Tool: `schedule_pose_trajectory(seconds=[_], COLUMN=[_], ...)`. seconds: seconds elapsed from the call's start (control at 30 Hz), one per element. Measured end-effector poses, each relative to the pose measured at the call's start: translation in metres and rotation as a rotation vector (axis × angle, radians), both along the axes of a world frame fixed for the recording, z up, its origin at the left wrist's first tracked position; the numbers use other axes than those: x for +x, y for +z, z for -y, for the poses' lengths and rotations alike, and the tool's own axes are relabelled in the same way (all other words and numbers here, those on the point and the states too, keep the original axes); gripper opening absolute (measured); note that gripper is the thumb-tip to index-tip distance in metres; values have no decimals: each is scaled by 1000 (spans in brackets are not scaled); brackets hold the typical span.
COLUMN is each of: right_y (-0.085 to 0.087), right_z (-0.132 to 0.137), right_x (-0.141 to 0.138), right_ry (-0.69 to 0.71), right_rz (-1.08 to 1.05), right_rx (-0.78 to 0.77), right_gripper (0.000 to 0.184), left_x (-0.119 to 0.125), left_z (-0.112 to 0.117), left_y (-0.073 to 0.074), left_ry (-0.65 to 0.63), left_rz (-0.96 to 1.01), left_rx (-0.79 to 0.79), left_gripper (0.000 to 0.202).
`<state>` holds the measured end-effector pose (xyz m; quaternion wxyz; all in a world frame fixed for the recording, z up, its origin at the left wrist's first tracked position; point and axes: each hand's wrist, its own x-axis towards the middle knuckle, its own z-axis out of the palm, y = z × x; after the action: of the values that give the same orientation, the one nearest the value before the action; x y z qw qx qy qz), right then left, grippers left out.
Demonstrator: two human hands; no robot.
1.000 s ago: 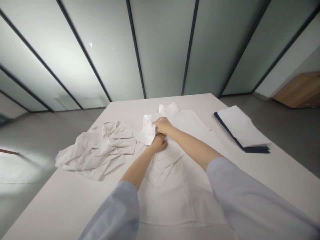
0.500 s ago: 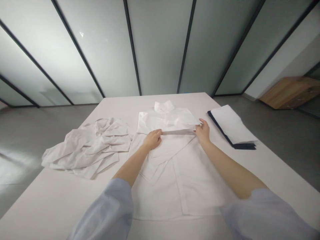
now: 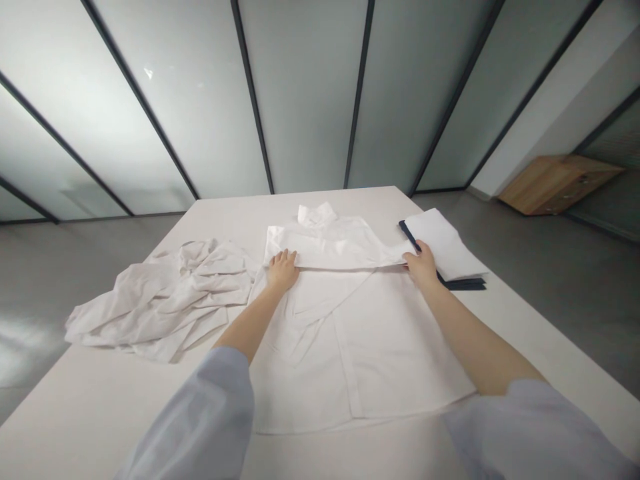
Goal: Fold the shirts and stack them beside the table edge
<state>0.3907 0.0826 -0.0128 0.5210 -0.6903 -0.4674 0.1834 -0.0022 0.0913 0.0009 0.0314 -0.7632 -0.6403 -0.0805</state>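
Note:
A white shirt [image 3: 310, 380] lies spread on the table, its collar [image 3: 317, 215] at the far end. Across its upper part lies a smooth, shiny white layer [image 3: 340, 250] with a straight near edge. I cannot tell whether this layer belongs to the shirt or is a separate sheet. My left hand [image 3: 283, 270] rests on the left part of that edge, fingers spread flat and holding nothing. At the right end, my right hand [image 3: 421, 263] pinches the layer's corner between thumb and fingers, pulling it out sideways beside the stack of folded cloth.
A crumpled white garment [image 3: 165, 300] lies on the left and hangs over the edge of the white table [image 3: 225, 210]. To the right is a white folded piece [image 3: 443, 243] on top of dark blue ones [image 3: 467, 285]. Frosted glass panels and a wooden cabinet [image 3: 555, 183] stand beyond.
My left hand has slid left along the edge and spread its fingers. My right hand has moved right, drawing the layer's corner outward. The view has shifted slightly.

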Motion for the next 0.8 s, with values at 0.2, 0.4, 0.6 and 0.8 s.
schedule_pose_trajectory(seconds=[0.2, 0.4, 0.6, 0.8], right_y=[21, 22, 14, 10], right_z=[43, 94, 108, 106], right_x=[-7, -16, -17, -14], right_ry=[152, 337, 391, 295], right_rz=[-256, 41, 100, -22], right_rx=[-103, -221, -252, -181], right_gripper=[48, 30, 38, 37], left_x=[-45, -68, -69, -72], left_z=[-18, -22, -17, -14], left_y=[17, 20, 28, 36], left_ry=[-10, 26, 53, 102], left_rz=[-138, -189, -161, -191], left_rx=[-42, -15, -47, -63], left_gripper=[49, 48, 40, 35])
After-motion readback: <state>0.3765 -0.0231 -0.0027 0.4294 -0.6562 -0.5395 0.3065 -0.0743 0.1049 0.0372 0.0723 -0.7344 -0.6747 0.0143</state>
